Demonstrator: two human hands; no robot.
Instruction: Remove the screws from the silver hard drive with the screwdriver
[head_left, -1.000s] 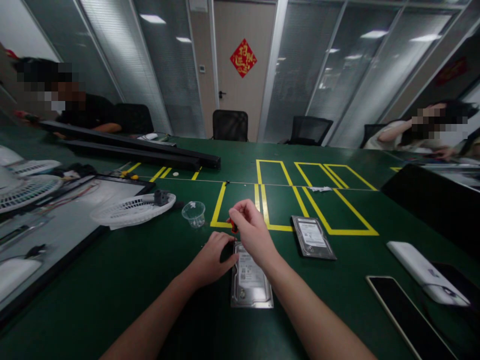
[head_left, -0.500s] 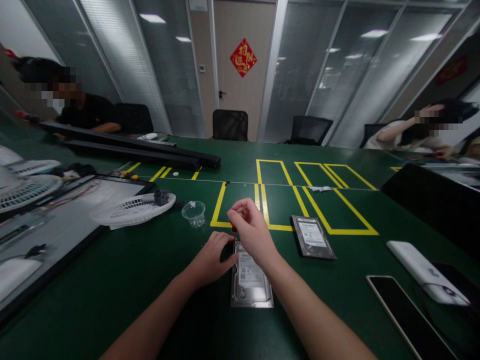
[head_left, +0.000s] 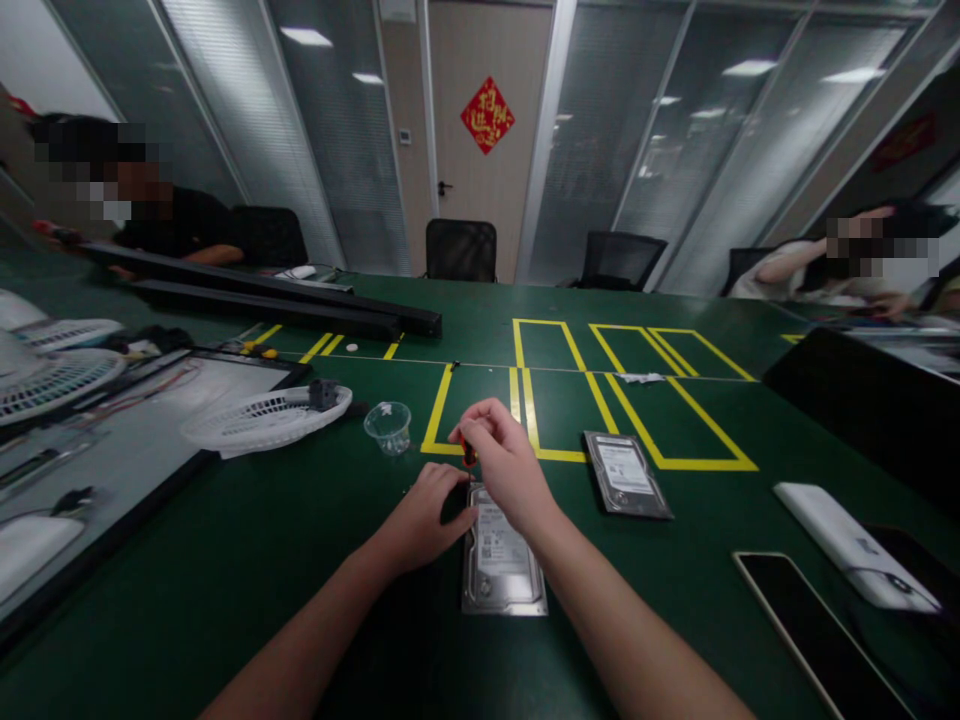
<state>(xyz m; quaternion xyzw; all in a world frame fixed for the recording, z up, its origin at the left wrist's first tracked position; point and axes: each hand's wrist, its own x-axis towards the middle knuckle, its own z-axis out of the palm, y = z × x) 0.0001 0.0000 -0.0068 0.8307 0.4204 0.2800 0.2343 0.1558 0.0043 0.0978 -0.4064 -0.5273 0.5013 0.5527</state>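
I have the small red-and-black screwdriver (head_left: 469,452) pinched between the thumb and fingers of my right hand (head_left: 501,450), standing nearly upright over the far left corner of the silver hard drive (head_left: 502,555). That drive lies flat on the green table (head_left: 247,560) right in front of me, label up, partly covered by my right hand and wrist. My left hand (head_left: 427,515) is at its left edge, thumb reaching over the rim and fingers curved near the thin shaft; I can't tell whether they pinch the shaft, grip the drive or only brace the corner. I judge the step in hand to be working a screw at that corner, though the screw is too small to make out, and which way I am turning can't be read. The next move, as I judge it, calls for the tip well seated, the handle straight, light pressure down and short twists from my right fingertips, the left hand steadying the drive. If the shaft leans, the tip could slip across the metal. A clear cup (head_left: 390,430) stands beyond my left hand; a second drive (head_left: 628,475) lies apart on the right.
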